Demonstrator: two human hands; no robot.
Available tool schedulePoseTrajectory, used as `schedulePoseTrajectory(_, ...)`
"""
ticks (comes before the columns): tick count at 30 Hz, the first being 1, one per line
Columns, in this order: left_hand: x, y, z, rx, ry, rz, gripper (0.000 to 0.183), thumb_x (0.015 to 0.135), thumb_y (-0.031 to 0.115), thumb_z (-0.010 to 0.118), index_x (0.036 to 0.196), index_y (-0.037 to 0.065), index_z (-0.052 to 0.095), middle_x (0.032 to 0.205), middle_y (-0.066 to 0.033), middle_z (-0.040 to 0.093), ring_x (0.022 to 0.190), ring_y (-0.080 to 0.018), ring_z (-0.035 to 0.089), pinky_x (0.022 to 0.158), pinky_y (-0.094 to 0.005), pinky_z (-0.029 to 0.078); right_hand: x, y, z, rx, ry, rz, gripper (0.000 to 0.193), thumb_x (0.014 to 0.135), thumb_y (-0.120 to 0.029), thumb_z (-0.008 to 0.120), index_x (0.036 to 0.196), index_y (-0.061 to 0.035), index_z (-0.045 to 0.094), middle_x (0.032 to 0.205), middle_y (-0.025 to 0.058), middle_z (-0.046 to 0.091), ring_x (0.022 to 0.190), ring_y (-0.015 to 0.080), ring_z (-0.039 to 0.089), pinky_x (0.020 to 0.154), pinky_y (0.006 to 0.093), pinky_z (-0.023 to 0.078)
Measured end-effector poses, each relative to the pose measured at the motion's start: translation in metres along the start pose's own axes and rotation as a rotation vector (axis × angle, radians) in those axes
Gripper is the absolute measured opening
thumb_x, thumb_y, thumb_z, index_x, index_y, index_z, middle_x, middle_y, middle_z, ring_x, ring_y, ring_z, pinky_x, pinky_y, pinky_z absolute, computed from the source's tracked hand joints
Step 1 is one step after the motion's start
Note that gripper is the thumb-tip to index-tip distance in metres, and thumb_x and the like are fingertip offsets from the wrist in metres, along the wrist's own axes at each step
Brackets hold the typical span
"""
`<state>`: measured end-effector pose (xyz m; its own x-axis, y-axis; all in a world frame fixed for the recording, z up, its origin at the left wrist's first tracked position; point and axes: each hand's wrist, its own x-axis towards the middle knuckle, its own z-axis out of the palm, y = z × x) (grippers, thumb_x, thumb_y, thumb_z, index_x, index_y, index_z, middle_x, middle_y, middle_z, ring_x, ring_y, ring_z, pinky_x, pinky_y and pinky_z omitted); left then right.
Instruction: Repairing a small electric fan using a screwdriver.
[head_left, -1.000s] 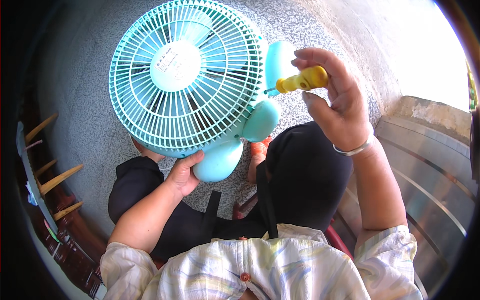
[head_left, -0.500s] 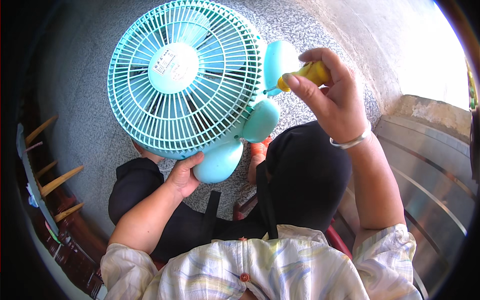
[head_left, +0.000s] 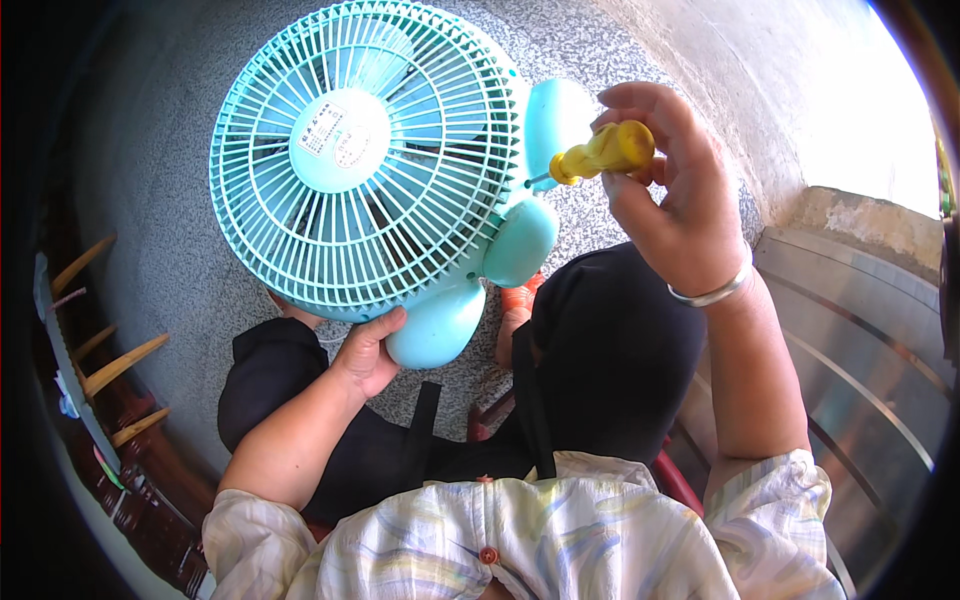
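My left hand cups the turquoise fan from below, above my lap; my right hand has fingers pinching a yellow-handled screwdriver against the fan's rim.

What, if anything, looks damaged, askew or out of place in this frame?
Nothing stands out. The left hand steadies the turquoise fan from below, its grille looking whole. The right hand holds a yellow-handled screwdriver against the grille's rim. No breakage or loose parts show.
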<state>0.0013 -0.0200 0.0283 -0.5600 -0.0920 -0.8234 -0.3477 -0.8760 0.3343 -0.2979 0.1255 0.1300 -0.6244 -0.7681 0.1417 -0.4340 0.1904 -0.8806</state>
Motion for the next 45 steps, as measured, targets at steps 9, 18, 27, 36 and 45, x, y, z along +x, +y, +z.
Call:
schedulePoseTrajectory(9, -0.001, 0.001, 0.001, -0.002, 0.023, -0.012, 0.079, 0.070, 0.035, 0.078, 0.132, 0.004, 0.041, 0.128, -0.0094, 0.051, 0.118, -0.0256, 0.049, 0.100, -0.0450, 0.039, 0.005, 0.012, 0.004, 0.222, 0.032, -0.096, 0.035, 0.074, -0.006, 0.067, 0.106, -0.0008, 0.055, 0.094, 0.0143, 0.062, 0.080, 0.0199, 0.063, 0.070, 0.0293, 0.052)
schedulePoseTrajectory(18, -0.001, 0.003, 0.006, -0.013, 0.013, -0.019, 0.081, 0.068, 0.035, 0.079, 0.132, 0.005, 0.040, 0.128, -0.0085, 0.051, 0.118, -0.0258, 0.049, 0.100, -0.0452, 0.039, 0.002, 0.002, 0.001, -0.161, 0.013, -0.019, 0.035, 0.077, -0.004, 0.065, 0.110, -0.0023, 0.052, 0.088, 0.0106, 0.055, 0.081, 0.0206, 0.057, 0.075, 0.0313, 0.048)
schedulePoseTrajectory(27, 0.000, 0.003, 0.007, -0.007, 0.005, -0.024, 0.082, 0.068, 0.035, 0.079, 0.133, 0.006, 0.040, 0.129, -0.0083, 0.050, 0.119, -0.0260, 0.048, 0.101, -0.0463, 0.038, 0.006, -0.002, 0.006, 0.009, 0.024, 0.112, 0.030, 0.075, 0.001, 0.064, 0.104, -0.0014, 0.055, 0.083, 0.0132, 0.061, 0.074, 0.0245, 0.064, 0.069, 0.0319, 0.052)
schedulePoseTrajectory(36, 0.000, 0.001, -0.003, -0.051, 0.004, -0.043, 0.078, 0.069, 0.030, 0.079, 0.133, 0.007, 0.040, 0.130, -0.0086, 0.048, 0.122, -0.0273, 0.045, 0.102, -0.0467, 0.036, 0.009, -0.006, -0.021, 0.037, -0.169, -0.152, 0.039, 0.076, 0.013, 0.057, 0.113, 0.0016, 0.052, 0.101, 0.0103, 0.057, 0.095, 0.0175, 0.058, 0.082, 0.0284, 0.049)
schedulePoseTrajectory(45, -0.001, -0.001, -0.005, -0.061, -0.003, -0.033, 0.074, 0.072, 0.030, 0.077, 0.132, 0.008, 0.041, 0.130, -0.0081, 0.049, 0.122, -0.0261, 0.045, 0.102, -0.0472, 0.035, -0.016, -0.031, -0.025, 0.366, 0.179, 0.015, 0.034, 0.080, 0.008, 0.056, 0.114, 0.0069, 0.051, 0.103, 0.0142, 0.057, 0.092, 0.0186, 0.058, 0.068, 0.0246, 0.051)
